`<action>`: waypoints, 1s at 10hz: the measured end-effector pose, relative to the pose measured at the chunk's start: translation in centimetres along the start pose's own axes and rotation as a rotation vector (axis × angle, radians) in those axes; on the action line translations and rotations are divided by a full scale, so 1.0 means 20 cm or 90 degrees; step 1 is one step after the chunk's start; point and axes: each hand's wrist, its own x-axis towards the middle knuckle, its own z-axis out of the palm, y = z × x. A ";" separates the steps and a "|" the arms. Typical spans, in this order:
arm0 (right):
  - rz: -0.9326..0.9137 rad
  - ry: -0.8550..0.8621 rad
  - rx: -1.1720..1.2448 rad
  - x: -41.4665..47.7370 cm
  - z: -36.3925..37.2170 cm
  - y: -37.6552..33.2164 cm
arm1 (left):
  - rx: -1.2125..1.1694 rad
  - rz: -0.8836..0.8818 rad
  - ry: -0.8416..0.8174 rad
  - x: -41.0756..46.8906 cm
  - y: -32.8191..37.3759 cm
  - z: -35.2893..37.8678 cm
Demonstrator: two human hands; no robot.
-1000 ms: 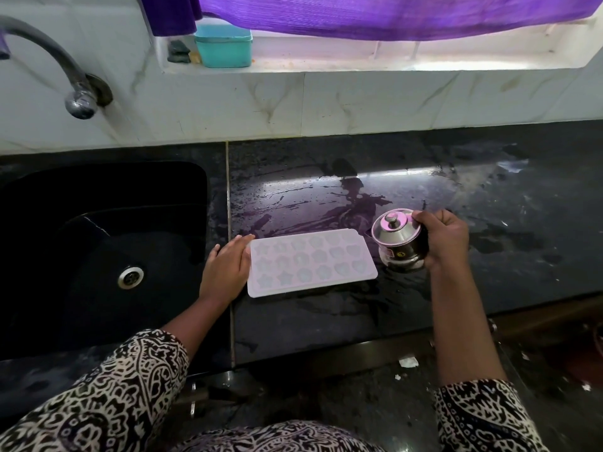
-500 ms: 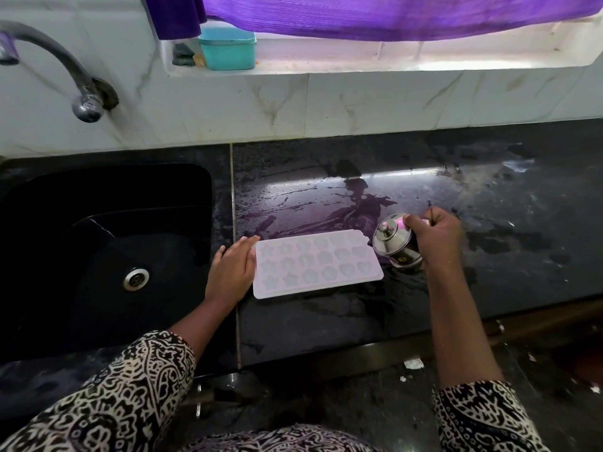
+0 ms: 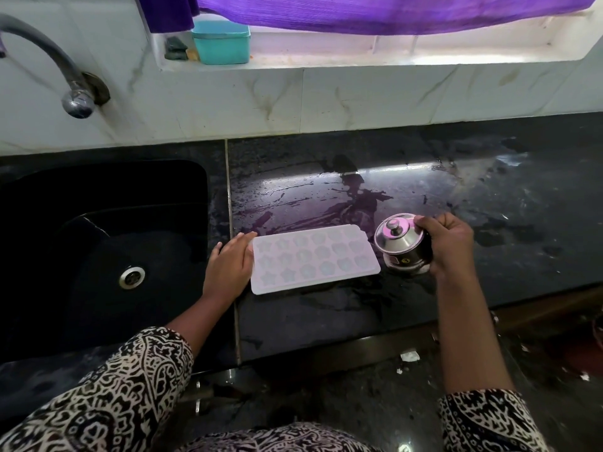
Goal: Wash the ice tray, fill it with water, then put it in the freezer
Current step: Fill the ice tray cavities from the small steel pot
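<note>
A pale lilac ice tray (image 3: pixel 313 260) with star and flower shaped cells lies flat on the wet black counter (image 3: pixel 326 321), just right of the sink. My left hand (image 3: pixel 230 265) rests flat against the tray's left short edge, fingers together. My right hand (image 3: pixel 448 243) grips a small steel pot with a knobbed lid (image 3: pixel 399 244), which stands on the counter touching the tray's right end.
A black sink (image 3: pixel 98 256) with a steel drain lies to the left, under a curved tap (image 3: pixel 76 101). A teal box (image 3: pixel 221 42) sits on the window ledge beneath a purple curtain (image 3: pixel 375 13). Water puddles spread across the counter behind the tray.
The steel pot was tilted toward the tray half a second ago; now it stands upright on the counter again. My left hand and the tray have stayed put.
</note>
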 end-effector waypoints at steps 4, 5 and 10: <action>-0.108 -0.008 -0.178 -0.05 -0.01 0.03 | -0.007 0.000 -0.005 0.00 0.00 0.00; -0.099 -0.006 -0.195 -0.05 -0.01 0.03 | -0.010 0.002 -0.005 0.00 0.00 0.00; -0.082 0.000 -0.200 -0.05 -0.03 0.02 | -0.008 0.000 -0.002 0.00 0.00 0.00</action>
